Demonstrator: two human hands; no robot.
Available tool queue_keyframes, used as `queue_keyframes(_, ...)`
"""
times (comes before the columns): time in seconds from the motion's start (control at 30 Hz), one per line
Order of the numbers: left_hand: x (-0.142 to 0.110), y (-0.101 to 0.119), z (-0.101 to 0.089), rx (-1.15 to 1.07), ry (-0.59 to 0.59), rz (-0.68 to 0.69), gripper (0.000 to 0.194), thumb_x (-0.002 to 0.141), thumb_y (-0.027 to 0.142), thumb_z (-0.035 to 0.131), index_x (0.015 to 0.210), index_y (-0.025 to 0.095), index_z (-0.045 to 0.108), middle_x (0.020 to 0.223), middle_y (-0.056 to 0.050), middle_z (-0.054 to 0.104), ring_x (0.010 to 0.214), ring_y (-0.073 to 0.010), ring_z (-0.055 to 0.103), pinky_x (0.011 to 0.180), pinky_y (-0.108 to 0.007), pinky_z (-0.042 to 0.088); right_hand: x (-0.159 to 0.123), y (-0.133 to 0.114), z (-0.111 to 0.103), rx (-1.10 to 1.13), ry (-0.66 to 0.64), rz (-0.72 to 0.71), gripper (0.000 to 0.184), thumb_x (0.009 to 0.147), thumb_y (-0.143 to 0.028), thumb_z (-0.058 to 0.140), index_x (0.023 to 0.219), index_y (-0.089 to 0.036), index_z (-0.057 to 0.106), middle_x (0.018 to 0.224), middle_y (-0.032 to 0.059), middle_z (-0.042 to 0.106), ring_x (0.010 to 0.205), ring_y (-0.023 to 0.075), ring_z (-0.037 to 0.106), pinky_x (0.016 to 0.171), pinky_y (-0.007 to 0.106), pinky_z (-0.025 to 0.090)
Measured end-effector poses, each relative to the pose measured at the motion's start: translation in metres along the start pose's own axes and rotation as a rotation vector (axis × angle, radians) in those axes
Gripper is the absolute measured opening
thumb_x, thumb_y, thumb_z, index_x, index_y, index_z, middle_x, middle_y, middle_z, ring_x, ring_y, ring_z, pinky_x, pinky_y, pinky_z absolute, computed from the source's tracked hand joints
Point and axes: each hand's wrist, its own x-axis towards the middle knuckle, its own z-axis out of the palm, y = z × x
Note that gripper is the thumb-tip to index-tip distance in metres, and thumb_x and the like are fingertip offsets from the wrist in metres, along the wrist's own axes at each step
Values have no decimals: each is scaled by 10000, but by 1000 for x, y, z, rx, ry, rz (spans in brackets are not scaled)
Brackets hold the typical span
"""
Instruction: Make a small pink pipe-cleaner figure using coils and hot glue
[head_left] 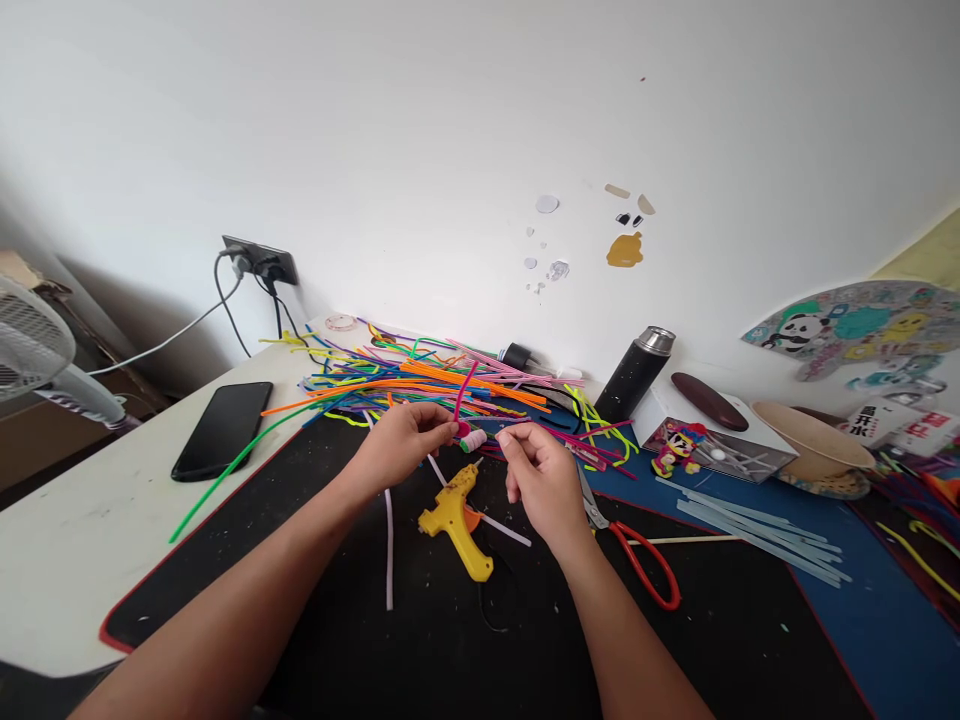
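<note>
My left hand (405,440) is closed, thumb and fingers pinching a small coiled pipe cleaner piece (474,440) in white, green and magenta. From it a magenta pipe cleaner end (465,390) sticks up. Just right of the coil, my right hand (546,478) is closed in a pinch; what lies between its fingertips, if anything, is too small to tell. Below both hands a yellow hot glue gun (459,525) lies on the black mat (360,650), its nozzle pointing up toward the coil. Pale lilac pipe cleaners (389,550) lie around the glue gun.
Behind my hands spreads a pile of colourful pipe cleaners (420,375). Red-handled scissors (649,570) lie right of my right forearm, near glue sticks (765,535). A black flask (634,375) leans by the wall. A phone (223,430) lies at the left.
</note>
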Motion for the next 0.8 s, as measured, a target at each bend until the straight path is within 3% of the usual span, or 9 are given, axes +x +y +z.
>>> queue_keyframes(0.27, 3, -4, 3, 20, 46, 14, 338, 867, 514, 635, 795, 192, 706, 678, 7, 660, 640, -178, 584, 615, -285, 417, 2, 6, 0, -126, 34, -16, 308, 959, -502, 606, 909, -204, 663, 534, -49, 553, 412, 126, 509, 454, 243, 407)
queue_keyframes(0.57, 8, -10, 15, 238, 113, 103, 272, 871, 423, 596, 811, 210, 752, 829, -38, 758, 765, -224, 646, 684, -317, 435, 6, 10, -3, -111, 49, -13, 361, 956, -556, 607, 928, -200, 658, 518, -58, 534, 411, 136, 513, 464, 252, 414)
queue_keyframes(0.67, 9, -13, 12, 305, 69, 46, 260, 845, 413, 597, 774, 219, 755, 774, -32, 750, 702, -222, 639, 636, -313, 410, 6, 11, -3, -151, 39, -16, 341, 966, -540, 595, 920, -207, 653, 535, -53, 548, 419, 141, 525, 472, 256, 412)
queue_keyframes(0.8, 8, -14, 7, 391, -82, 9, 218, 796, 381, 620, 706, 232, 751, 685, -26, 734, 630, -217, 626, 584, -301, 368, 5, 14, -2, -209, 18, -21, 296, 979, -505, 576, 939, -222, 654, 549, -57, 546, 422, 148, 538, 478, 264, 416)
